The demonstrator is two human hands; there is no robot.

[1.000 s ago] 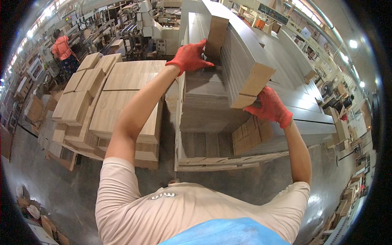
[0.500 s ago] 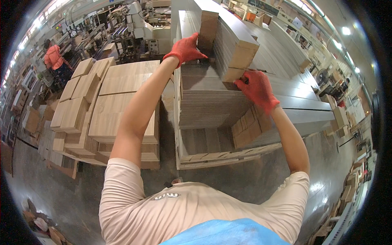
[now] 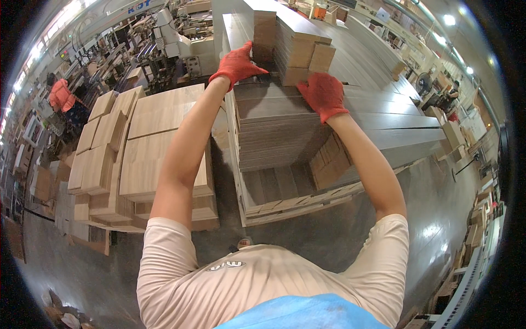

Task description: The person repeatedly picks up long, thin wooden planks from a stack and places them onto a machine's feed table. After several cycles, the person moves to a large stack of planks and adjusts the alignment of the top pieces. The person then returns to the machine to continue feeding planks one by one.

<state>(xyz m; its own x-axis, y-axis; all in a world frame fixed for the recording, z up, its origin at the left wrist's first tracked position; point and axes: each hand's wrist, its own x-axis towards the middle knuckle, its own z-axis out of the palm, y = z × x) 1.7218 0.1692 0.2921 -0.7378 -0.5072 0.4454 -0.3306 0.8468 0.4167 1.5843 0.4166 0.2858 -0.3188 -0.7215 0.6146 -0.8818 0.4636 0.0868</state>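
Stacked block of grey, tan-ended flat boards [image 3: 304,55]: on larger grey board pile [image 3: 279,140] | right red-gloved hand [image 3: 324,96]: at block's near end, fingertips hidden, grip cannot tell | left red-gloved hand [image 3: 239,66]: grip spread, contact unclear

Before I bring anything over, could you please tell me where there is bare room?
Bare floor shows at the right, bordered by the gray board stack. The flat top of the pale board stack, left of the left forearm, also looks free. It is crowded around the left hand and right hand, beside the raised boards.
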